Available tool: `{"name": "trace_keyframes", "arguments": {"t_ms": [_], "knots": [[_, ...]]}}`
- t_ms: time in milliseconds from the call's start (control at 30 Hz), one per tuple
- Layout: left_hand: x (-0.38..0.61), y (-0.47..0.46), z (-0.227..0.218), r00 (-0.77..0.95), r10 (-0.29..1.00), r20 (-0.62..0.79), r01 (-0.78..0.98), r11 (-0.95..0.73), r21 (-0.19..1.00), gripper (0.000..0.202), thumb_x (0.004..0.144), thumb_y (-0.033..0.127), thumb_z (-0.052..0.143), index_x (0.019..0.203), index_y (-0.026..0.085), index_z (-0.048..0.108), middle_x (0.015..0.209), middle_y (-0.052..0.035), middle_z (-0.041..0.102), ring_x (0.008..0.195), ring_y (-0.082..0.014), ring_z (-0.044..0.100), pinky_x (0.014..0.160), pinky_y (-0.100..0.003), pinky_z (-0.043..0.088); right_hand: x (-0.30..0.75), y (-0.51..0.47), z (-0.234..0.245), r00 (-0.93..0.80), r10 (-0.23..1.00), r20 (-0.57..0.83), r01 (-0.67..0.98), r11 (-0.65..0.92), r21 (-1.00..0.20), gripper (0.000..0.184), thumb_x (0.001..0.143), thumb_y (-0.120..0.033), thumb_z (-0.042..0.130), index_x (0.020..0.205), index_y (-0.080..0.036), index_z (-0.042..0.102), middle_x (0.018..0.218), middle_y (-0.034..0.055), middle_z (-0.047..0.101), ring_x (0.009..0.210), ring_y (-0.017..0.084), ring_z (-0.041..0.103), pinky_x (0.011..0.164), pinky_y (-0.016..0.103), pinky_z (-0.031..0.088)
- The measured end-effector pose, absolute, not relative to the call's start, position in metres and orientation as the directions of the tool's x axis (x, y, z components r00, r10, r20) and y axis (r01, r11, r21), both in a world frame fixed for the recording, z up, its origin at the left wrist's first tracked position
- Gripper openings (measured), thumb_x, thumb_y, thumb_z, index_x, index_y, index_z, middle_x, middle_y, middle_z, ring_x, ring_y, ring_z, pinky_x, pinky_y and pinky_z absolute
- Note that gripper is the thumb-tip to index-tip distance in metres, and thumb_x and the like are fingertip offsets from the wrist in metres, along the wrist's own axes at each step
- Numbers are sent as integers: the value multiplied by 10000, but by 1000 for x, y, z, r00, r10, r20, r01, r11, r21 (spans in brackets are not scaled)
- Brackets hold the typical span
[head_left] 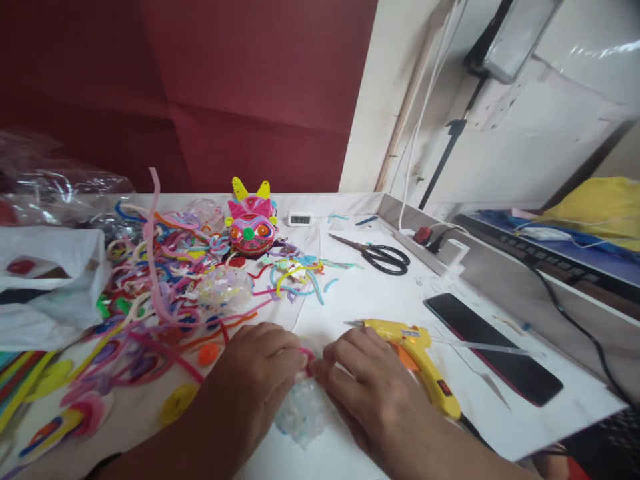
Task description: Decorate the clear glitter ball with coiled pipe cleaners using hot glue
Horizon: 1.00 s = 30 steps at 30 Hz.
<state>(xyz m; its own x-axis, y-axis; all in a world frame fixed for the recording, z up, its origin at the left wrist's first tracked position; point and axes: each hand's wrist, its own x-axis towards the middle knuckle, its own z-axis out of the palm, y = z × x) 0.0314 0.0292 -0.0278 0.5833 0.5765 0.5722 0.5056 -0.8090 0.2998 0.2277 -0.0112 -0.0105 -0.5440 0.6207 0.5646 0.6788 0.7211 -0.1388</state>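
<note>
Both of my hands meet low in the middle of the view. My left hand (265,373) and my right hand (367,383) pinch a short piece of pink pipe cleaner (307,357) between their fingertips. Directly beneath it is a clear ball with coloured specks (304,413), partly covered by my fingers; whether the pipe cleaner touches the ball I cannot tell. Just right of my right hand lies a yellow hot glue gun (423,353), its nozzle pointing left. A finished-looking pink animal head with yellow horns (251,227) stands farther back.
A tangled heap of coloured pipe cleaners (145,280) covers the left side, with another speckled clear ball (226,288) on it. Black-handled scissors (383,257), a black phone (493,347) and a small digital clock (300,219) lie around the white paper. A white bag (55,313) stands at left.
</note>
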Motion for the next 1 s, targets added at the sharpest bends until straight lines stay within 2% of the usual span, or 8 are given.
{"name": "trace_keyframes", "arguments": {"t_ms": [167,400,567,633,800,1000], "knots": [[31,30,-26,590,590,552,520,-800,300,243,904,122,422,830,218,633,823,-1,656,790,-200,560,749,-356,405,225,-12,-14,-540,540,646,676,735,-49,241,991,-125,422,900,-118,645,761,40,626,714,177,483,647,350,323],[30,26,-11,605,670,430,592,-740,319,217,862,69,466,876,194,644,846,-19,649,819,-215,567,746,-356,409,225,-13,-16,-533,535,656,659,749,-76,247,992,-138,416,893,-116,641,750,39,625,706,176,474,641,358,306],[30,30,-16,610,683,403,537,-730,423,229,864,82,505,929,229,669,859,6,638,835,-198,556,767,-333,397,226,-13,-16,-531,545,648,652,752,-98,234,985,-135,418,908,-120,638,751,40,623,699,178,474,637,356,304],[30,31,-18,607,695,386,524,-715,462,202,868,102,523,902,229,675,853,6,636,839,-195,554,765,-323,397,226,-13,-16,-526,569,632,652,747,-130,221,973,-124,427,912,-123,639,754,45,619,700,182,477,639,356,316],[30,32,-17,587,735,338,514,-662,546,165,866,118,568,853,225,693,835,14,626,838,-175,566,768,-297,400,229,-13,-20,-431,658,617,649,701,-295,163,937,-96,475,896,-149,623,791,55,616,722,184,515,671,339,388],[32,31,-17,559,757,338,522,-639,565,186,831,83,568,804,213,699,852,11,612,832,-161,575,751,-281,405,227,-9,-18,-404,709,579,663,662,-349,166,958,-129,482,891,-171,627,777,37,614,732,180,536,676,321,412]]}}
